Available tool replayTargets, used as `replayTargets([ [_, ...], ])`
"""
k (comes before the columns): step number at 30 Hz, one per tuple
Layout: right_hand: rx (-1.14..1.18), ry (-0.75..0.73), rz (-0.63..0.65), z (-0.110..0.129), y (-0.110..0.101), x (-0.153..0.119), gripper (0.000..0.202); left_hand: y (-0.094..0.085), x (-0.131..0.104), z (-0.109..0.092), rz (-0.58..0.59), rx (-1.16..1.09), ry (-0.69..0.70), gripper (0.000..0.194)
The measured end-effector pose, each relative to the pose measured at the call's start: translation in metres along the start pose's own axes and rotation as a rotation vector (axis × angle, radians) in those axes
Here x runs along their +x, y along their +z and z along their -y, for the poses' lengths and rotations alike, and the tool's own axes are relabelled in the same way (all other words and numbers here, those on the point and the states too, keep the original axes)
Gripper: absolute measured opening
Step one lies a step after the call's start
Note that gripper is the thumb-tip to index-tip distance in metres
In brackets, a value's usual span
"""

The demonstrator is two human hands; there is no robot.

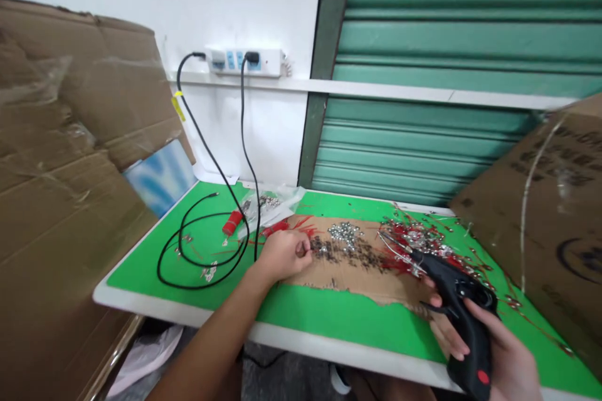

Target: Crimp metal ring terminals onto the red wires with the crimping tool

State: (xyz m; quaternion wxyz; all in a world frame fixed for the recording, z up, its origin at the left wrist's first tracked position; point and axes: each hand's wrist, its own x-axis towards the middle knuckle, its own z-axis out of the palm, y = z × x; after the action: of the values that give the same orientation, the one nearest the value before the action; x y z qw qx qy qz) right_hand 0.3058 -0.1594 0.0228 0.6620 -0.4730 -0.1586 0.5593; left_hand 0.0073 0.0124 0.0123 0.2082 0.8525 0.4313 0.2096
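My right hand is wrapped round the grip of a black soldering gun, whose thin metal tip points up and left over the cardboard sheet. My left hand is closed in a pinch at the sheet's left part; whatever its fingertips hold is too small to make out. Beside those fingertips, small dark parts lie in rows. Behind them sits a heap of silvery pieces. A pile of red wires with shiny ends spreads at the right, just beyond the gun's tip.
On the green tabletop, a black cable lies coiled at the left near a red bundle and a clear plastic bag. Cardboard boxes stand at the left and right. A power strip is on the wall.
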Motion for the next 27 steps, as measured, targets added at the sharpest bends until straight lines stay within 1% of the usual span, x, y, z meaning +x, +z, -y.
replayTargets([
  [3,0.076,-0.032,0.035,-0.002,-0.005,0.0,0.039,0.0,0.0,0.0,-0.002,-0.019,0.012,0.003],
  [5,0.122,-0.044,0.05,-0.002,-0.003,0.001,0.037,0.0,0.001,-0.001,0.001,-0.021,0.003,0.003],
  [10,0.253,-0.039,0.054,0.0,0.003,0.003,0.039,-0.002,-0.001,-0.003,0.013,0.005,-0.015,0.005],
  [13,0.308,-0.051,0.082,0.0,0.002,0.001,0.037,-0.004,-0.002,-0.006,0.019,0.039,-0.018,0.006],
  [18,0.318,-0.116,0.157,0.0,-0.003,-0.002,0.032,-0.012,-0.003,-0.013,0.064,0.078,-0.008,0.007],
  [21,0.294,-0.131,0.195,0.001,-0.002,-0.004,0.034,-0.018,-0.003,-0.019,0.083,0.116,-0.013,0.007],
  [24,0.272,-0.13,0.221,0.003,0.0,-0.005,0.036,-0.023,-0.004,-0.023,0.081,0.138,-0.006,0.008],
  [27,0.272,-0.131,0.24,0.004,0.001,-0.006,0.035,-0.022,-0.004,-0.022,0.054,0.131,0.014,0.009],
])
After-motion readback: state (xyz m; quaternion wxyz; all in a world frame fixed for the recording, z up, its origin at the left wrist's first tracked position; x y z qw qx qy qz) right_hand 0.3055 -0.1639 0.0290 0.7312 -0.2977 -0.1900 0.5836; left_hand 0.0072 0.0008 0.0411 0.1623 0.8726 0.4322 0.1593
